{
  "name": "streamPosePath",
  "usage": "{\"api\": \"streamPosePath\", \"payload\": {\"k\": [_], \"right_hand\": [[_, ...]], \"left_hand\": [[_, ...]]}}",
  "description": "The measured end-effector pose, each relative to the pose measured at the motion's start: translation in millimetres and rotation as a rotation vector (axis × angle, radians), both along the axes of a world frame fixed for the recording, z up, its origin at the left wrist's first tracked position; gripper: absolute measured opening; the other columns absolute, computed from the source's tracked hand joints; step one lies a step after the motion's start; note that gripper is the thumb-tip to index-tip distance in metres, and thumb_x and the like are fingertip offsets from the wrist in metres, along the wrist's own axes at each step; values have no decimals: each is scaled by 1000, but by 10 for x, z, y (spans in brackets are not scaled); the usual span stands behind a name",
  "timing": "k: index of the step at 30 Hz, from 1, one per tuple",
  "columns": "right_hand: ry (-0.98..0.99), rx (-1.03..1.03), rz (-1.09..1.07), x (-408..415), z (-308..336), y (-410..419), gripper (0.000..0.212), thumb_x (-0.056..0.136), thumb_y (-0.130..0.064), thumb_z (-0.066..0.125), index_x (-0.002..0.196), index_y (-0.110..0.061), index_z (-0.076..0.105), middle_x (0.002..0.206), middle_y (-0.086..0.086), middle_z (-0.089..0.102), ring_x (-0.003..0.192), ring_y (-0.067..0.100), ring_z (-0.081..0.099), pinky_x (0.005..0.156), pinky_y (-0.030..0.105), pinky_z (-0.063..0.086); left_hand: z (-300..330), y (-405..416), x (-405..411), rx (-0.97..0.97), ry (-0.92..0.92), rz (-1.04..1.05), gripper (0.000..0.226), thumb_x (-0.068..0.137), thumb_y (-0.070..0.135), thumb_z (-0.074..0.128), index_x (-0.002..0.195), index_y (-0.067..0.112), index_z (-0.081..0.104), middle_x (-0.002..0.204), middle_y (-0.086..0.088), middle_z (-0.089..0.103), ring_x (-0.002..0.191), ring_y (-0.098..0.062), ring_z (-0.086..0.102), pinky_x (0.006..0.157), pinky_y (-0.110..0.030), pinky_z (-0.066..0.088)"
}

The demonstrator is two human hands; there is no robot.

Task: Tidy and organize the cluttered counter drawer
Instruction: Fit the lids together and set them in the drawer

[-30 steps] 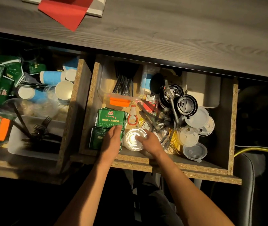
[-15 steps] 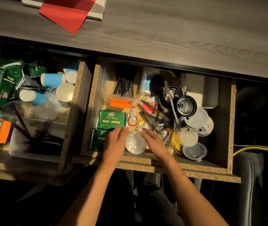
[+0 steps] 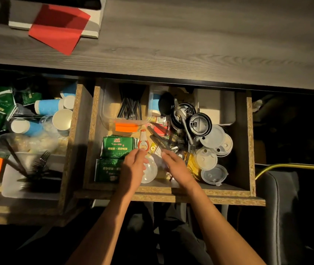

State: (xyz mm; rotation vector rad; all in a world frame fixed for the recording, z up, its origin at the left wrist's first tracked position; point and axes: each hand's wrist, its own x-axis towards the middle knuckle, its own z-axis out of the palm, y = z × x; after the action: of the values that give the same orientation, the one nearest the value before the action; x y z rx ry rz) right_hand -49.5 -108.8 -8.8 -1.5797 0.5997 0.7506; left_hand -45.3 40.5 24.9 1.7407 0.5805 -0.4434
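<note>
The open right drawer is full of clutter. Both my hands are inside it near the front edge. My left hand hovers over the green packets, fingers loosely extended toward a red-and-white bottle opener. A clear round lid lies between my hands, partly under my left hand. My right hand reaches with straight fingers toward a pile of metal cutlery. Neither hand visibly holds anything.
A clear tub holds black straws. Black lids and white lids pile up at the right, beside a white box. The left drawer holds blue cups, green packets and black forks. A red sheet lies on the counter.
My right hand has lifted off the clear lid and moved right, toward the cutlery. My left hand has slid forward and right, off the green packets, toward the bottle opener.
</note>
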Motion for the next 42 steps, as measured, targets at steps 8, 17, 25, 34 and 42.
{"api": "streamPosePath", "payload": {"k": [8, 17, 25, 34, 42], "right_hand": [[-252, -332, -512, 66, 198, -877, 17, 97, -20, 58, 110, -21, 69, 106, -4, 70, 104, 15, 64, 94, 32, 52], [-369, -669, -9, 822, -102, -1399, 63, 89, -33, 71, 145, -16, 46, 143, 8, 53, 136, 24, 44, 114, 40, 36], [-362, -770, 25, 862, -299, -1357, 20, 87, -25, 72, 103, -14, 68, 100, 6, 69, 100, 26, 63, 91, 39, 49], [-464, -229, -298, 658, 350, -1254, 14, 90, -12, 69, 77, -14, 65, 57, -13, 58, 59, 2, 53, 65, 24, 49], [-314, -88, -169, 918, 393, -912, 40, 90, -28, 71, 56, -8, 65, 56, 7, 60, 55, 22, 55, 67, 31, 50]], "left_hand": [[57, -772, 263, -284, 26, -90, 28, 105, 27, 42, 118, 14, 62, 115, -6, 66, 108, -20, 64, 88, -33, 55], [-268, -1366, 665, -311, 74, -9, 37, 104, 38, 42, 139, 27, 48, 144, 4, 47, 129, -9, 45, 108, -33, 40], [-284, -1489, 672, -336, 154, 53, 39, 105, 27, 43, 144, 21, 45, 143, 2, 46, 128, -10, 42, 111, -31, 35], [127, -1451, 580, -519, 169, 225, 18, 98, 23, 56, 116, 23, 60, 120, -10, 67, 112, -25, 63, 100, -46, 49], [303, -1073, 745, -908, 190, 425, 38, 97, 36, 45, 129, 18, 58, 126, -16, 66, 114, -31, 63, 104, -57, 42]]}}
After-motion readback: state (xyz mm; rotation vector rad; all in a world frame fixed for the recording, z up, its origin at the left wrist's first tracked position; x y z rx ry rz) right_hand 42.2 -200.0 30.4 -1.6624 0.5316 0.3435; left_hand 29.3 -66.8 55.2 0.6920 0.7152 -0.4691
